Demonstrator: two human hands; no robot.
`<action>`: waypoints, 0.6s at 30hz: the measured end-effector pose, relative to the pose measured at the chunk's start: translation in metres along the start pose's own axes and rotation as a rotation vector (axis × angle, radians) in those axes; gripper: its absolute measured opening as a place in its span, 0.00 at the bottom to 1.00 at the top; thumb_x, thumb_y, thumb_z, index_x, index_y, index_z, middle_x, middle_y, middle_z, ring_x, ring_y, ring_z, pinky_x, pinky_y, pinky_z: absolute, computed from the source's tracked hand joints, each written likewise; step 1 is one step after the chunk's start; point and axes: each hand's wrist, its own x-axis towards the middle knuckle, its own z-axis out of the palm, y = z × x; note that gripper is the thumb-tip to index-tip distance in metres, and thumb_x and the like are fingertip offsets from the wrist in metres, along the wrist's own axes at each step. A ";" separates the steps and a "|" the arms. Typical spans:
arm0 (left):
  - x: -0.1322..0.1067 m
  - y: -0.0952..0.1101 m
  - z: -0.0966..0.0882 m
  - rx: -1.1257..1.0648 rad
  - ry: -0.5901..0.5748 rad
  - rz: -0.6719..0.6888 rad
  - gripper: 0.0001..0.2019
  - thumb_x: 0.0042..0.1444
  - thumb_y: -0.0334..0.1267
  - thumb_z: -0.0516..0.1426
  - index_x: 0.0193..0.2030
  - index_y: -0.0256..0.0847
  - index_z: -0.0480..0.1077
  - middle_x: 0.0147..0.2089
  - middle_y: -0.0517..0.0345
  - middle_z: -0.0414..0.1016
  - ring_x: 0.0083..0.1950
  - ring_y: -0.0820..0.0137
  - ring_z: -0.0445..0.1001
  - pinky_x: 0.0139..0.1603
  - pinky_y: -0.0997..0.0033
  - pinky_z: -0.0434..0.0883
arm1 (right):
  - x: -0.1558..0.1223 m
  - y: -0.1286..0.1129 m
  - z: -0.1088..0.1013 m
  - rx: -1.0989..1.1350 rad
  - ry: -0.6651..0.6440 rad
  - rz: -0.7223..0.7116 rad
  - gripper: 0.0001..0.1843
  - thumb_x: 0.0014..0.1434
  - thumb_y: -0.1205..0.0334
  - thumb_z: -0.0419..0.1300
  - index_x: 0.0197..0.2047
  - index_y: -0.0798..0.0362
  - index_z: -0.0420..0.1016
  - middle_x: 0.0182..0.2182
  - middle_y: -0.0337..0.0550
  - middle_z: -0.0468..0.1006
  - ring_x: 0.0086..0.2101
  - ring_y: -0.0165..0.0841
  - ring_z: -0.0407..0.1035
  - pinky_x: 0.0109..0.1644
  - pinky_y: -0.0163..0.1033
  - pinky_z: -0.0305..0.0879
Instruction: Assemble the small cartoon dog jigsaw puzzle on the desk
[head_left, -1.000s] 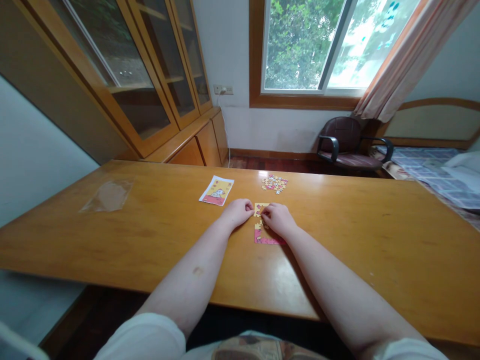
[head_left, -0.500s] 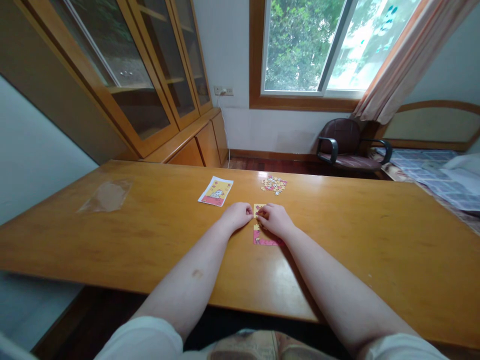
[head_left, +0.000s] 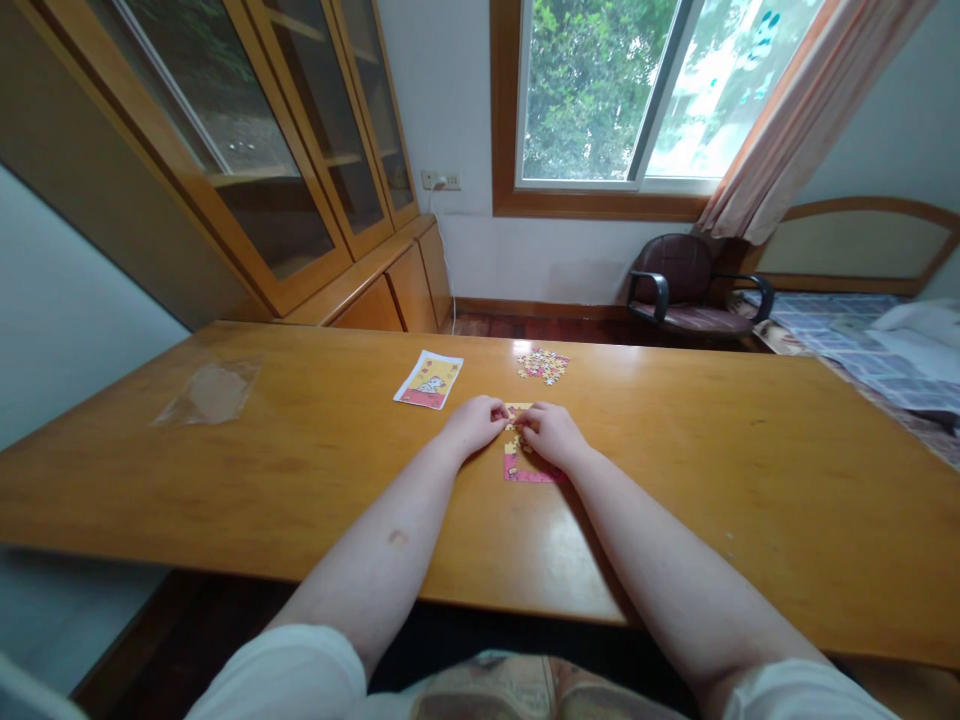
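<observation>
A partly joined jigsaw puzzle lies flat on the table, with a pink lower edge and a yellow left and upper part. My left hand is curled at its upper left edge, thumb and fingertips pressed together; what they pinch is too small to make out. From the other side, my right hand bends over the puzzle and covers its right part. Its closed fingertips hold a small puzzle piece against the upper left pieces. The two hands' fingertips nearly meet there.
Beyond the puzzle lies a pile of loose puzzle pieces. Left of it is a picture card with a white animal. A clear plastic bag rests on the left of the wooden table. An armchair stands behind.
My right hand's fingertips have shifted slightly up and left over the puzzle, closer to my left fingers. The whole view has moved a little.
</observation>
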 end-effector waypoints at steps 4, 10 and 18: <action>0.000 0.001 0.001 -0.005 0.033 -0.027 0.08 0.52 0.38 0.57 0.38 0.42 0.75 0.39 0.55 0.77 0.40 0.66 0.74 0.41 0.71 0.68 | 0.000 -0.001 -0.001 -0.013 -0.015 -0.010 0.13 0.57 0.66 0.55 0.39 0.48 0.82 0.37 0.43 0.78 0.39 0.33 0.70 0.46 0.34 0.61; 0.001 0.000 0.001 0.017 0.003 -0.087 0.08 0.51 0.37 0.59 0.38 0.41 0.75 0.38 0.56 0.77 0.39 0.67 0.74 0.39 0.71 0.68 | -0.001 -0.002 0.000 -0.020 -0.046 -0.003 0.14 0.57 0.67 0.55 0.40 0.48 0.82 0.38 0.43 0.78 0.39 0.33 0.70 0.47 0.34 0.61; 0.002 -0.003 0.005 0.017 0.022 -0.053 0.09 0.51 0.39 0.59 0.38 0.41 0.74 0.38 0.55 0.77 0.39 0.67 0.74 0.40 0.72 0.68 | -0.001 -0.006 -0.018 0.037 -0.124 0.055 0.12 0.58 0.62 0.58 0.43 0.49 0.80 0.40 0.43 0.77 0.40 0.32 0.71 0.46 0.33 0.62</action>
